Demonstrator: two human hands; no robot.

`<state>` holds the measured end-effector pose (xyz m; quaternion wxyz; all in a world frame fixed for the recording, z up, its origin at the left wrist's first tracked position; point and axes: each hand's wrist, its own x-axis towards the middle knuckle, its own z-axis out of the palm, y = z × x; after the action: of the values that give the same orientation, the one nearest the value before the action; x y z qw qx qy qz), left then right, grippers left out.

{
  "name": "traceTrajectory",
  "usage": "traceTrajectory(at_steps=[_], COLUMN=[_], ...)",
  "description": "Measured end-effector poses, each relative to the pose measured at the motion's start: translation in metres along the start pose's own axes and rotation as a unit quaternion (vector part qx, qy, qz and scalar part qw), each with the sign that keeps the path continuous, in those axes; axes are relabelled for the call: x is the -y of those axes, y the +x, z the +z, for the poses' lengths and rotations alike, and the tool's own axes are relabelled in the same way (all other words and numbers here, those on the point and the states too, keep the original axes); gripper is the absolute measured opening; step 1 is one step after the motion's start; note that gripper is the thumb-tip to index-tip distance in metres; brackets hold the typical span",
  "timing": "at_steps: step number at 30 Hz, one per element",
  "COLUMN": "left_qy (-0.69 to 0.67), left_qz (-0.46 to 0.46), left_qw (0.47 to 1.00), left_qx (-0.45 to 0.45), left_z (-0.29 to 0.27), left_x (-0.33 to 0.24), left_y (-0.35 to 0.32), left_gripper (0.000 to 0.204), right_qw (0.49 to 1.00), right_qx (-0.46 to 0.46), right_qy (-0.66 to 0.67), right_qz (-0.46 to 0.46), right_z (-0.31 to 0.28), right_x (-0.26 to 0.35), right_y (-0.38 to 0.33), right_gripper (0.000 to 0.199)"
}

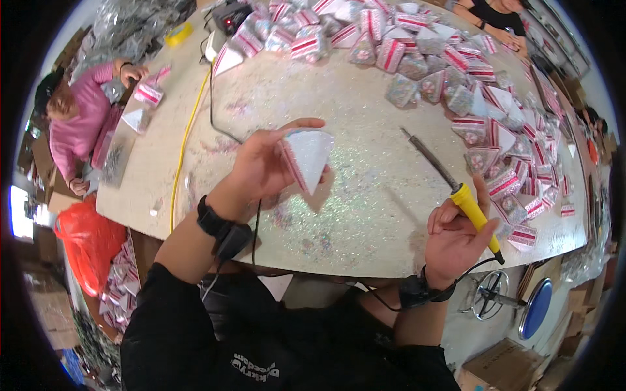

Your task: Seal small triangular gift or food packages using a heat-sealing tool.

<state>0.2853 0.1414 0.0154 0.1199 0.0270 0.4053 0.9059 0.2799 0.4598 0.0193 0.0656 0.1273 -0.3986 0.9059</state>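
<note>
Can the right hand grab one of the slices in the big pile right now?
Probably not just yet: the right hand is busy holding the soldering iron. Otherwise the way looks free, with the nearest pile slice lying close beside it.

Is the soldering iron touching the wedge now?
No: table shows between the soldering iron in the right hand and the wedge in the left hand.

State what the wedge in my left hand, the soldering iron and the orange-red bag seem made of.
Wedge: perhaps foam or card, flat, matte and white on the broad side; the look leaves it open.
Soldering iron: shaft likely metal, dull grey and narrow; handle probably plastic, smooth and evenly yellow.
Bag: apparently thin plastic film, slightly shiny and crumpled.
</note>
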Motion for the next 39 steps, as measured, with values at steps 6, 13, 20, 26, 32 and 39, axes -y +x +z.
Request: traceTrajectory(at_steps=[6, 13, 20, 26, 32, 39], left_qy=[0.302, 0.681, 0.646, 0.647, 0.610, 0.611], left_qz=[0.116, 0.209, 0.162, 0.130, 0.178, 0.198], left_qw=[0.945, 0.701, 0.746, 0.750, 0.769, 0.763], left_qx=[-0.053, -0.003, -0.014, -0.040, -0.068, -0.077], left_z=[0.004, 0.001, 0.014, 0.019, 0.012, 0.000], left_x=[0.003, 0.026, 0.026, 0.022, 0.031, 0.026], left_y=[-0.005, -0.012, -0.009, -0.011, -0.012, -0.008], left_gripper=[0.073, 0.071, 0.064, 0.060, 0.062, 0.063], right_qw=[0.990, 0.996, 0.959, 0.965, 0.984, 0.979], right_qx=[-0.136, -0.083, -0.150, -0.170, -0.174, -0.195], right_qy=[0.036, -0.010, -0.213, -0.162, 0.035, 0.031], right_qz=[-0.031, 0.024, -0.113, -0.120, 0.007, -0.048], right_z=[0.028, 0.022, 0.032, 0.028, 0.009, 0.011], right_x=[-0.033, -0.043, -0.048, -0.049, -0.042, -0.058], right_y=[-0.023, -0.030, -0.039, -0.026, -0.009, -0.002], right_gripper=[0.079, 0.052, 0.050, 0.048, 0.042, 0.039])
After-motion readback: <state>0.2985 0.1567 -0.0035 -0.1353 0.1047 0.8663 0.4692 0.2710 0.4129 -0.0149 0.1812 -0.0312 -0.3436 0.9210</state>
